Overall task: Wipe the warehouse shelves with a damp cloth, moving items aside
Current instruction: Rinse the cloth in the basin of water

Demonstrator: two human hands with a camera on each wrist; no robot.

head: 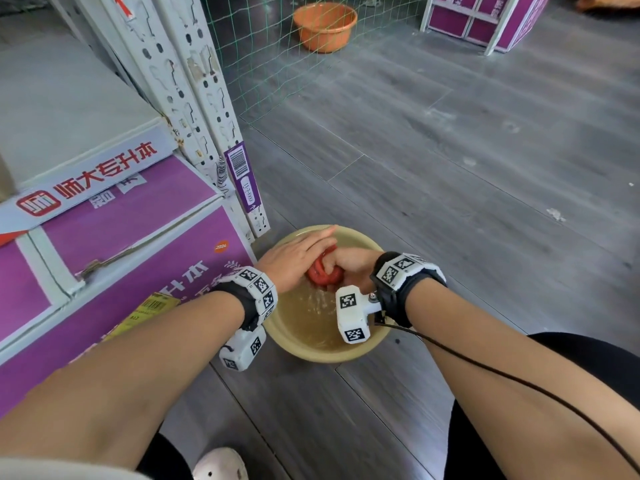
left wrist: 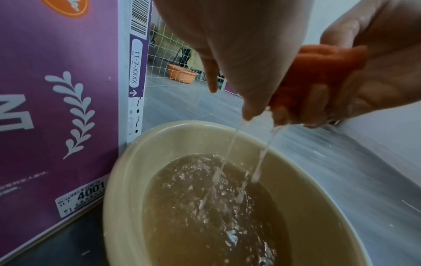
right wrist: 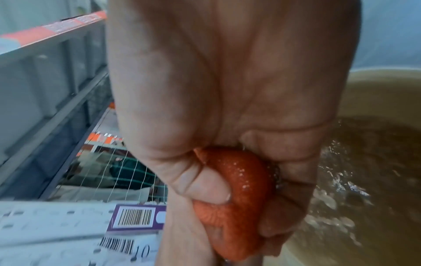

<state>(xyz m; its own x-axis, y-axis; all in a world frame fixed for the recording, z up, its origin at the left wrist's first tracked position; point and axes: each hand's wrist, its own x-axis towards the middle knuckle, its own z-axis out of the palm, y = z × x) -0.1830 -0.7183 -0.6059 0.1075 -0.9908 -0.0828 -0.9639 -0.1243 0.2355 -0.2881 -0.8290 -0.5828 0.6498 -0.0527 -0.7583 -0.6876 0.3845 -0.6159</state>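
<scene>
A wet orange-red cloth is bunched up over a yellow basin of murky brown water on the floor. My right hand grips the cloth with curled fingers, its thumb pressed into it. My left hand lies over the cloth with straight fingers and presses it against the right hand. In the left wrist view, thin streams of water run from the cloth into the basin.
A purple carton fills the lowest shelf, touching the basin's left side. White shelf uprights with a barcode label stand just behind the basin. Farther back are green netting, an orange basin and more purple cartons. Grey plank floor lies to the right.
</scene>
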